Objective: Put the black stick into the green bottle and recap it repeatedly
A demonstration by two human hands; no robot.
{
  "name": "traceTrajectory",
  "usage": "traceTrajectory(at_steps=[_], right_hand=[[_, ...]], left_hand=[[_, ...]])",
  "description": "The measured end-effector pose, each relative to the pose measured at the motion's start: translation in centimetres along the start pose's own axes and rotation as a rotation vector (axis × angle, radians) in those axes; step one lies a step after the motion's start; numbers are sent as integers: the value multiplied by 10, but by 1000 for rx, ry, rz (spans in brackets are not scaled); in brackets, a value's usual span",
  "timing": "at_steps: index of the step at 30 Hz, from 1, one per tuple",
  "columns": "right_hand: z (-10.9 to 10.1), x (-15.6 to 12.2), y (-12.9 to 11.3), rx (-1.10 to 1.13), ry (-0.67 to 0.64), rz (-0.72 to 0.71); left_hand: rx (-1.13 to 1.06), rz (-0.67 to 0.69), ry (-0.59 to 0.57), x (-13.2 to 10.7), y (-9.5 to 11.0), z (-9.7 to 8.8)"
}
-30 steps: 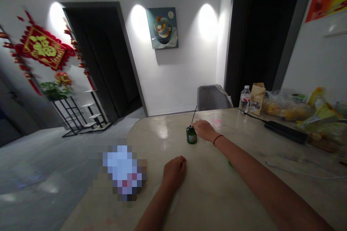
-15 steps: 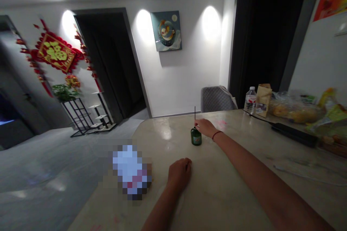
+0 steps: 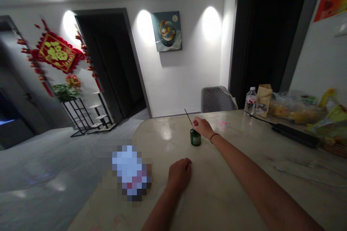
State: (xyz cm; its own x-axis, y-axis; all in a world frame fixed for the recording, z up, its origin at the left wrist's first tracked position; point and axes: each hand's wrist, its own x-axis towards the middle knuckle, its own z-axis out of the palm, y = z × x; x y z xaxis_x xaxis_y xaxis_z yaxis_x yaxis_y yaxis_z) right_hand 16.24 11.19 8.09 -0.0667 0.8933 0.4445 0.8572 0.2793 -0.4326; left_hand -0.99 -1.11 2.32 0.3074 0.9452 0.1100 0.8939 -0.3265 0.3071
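A small dark green glass bottle (image 3: 195, 138) with a label stands upright on the table. One thin dark stick (image 3: 188, 116) slants up and to the left from the bottle's mouth. At its lower part, my right hand (image 3: 202, 127) is closed in a pinch just above the bottle neck; the fingers partly hide the opening. A dark red cord circles that wrist. Nearer to me, my left hand (image 3: 180, 174) rests on the table with curled fingers and nothing visible in it.
The pale table (image 3: 217, 195) also bears a blurred-out bluish object (image 3: 130, 169) at left. To the right are a water bottle (image 3: 251, 100), a brown paper bag (image 3: 264, 100), plastic bags of food (image 3: 291, 108) and a black power strip (image 3: 294, 135). Behind stands a grey chair (image 3: 218, 99).
The stick has gone from upright to leaning left. My right hand has shifted slightly left and stays by the bottle's mouth. My left hand has not moved.
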Motion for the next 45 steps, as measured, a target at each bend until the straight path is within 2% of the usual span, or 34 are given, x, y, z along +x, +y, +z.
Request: traceTrajectory(at_steps=[6,15,18,21,23,25,27,30,33,35,37,40,45], right_hand=[[6,4,4,82,30,52],[1,8,0,106,-28,29],[-13,10,-1,129,38,47],[-37,10,3,198,178,65],[-58,9,10,384,339,57],[-78,6,18,490,408,24],[-94,-1,26,518,325,-3],[-103,-16,36,473,-4,-6],[-91,-35,40,388,-398,20],[-75,-47,41,320,-601,86],[-59,-55,42,227,-621,177],[-39,-63,47,107,-561,266],[-23,-76,57,-42,-483,255]], left_hand=[[6,-5,-2,1,1,0],[10,-40,-26,1,4,-4],[11,-34,-11,2,3,-3],[2,-20,11,3,1,0],[1,-15,13,3,1,0],[3,-19,4,4,2,0],[7,-33,-7,4,3,-1],[16,-38,-6,5,3,-2],[14,-21,17,5,2,0],[11,-11,31,5,1,1],[12,-4,33,5,0,2],[20,-8,18,6,-1,3],[1,-11,26,5,0,1]])
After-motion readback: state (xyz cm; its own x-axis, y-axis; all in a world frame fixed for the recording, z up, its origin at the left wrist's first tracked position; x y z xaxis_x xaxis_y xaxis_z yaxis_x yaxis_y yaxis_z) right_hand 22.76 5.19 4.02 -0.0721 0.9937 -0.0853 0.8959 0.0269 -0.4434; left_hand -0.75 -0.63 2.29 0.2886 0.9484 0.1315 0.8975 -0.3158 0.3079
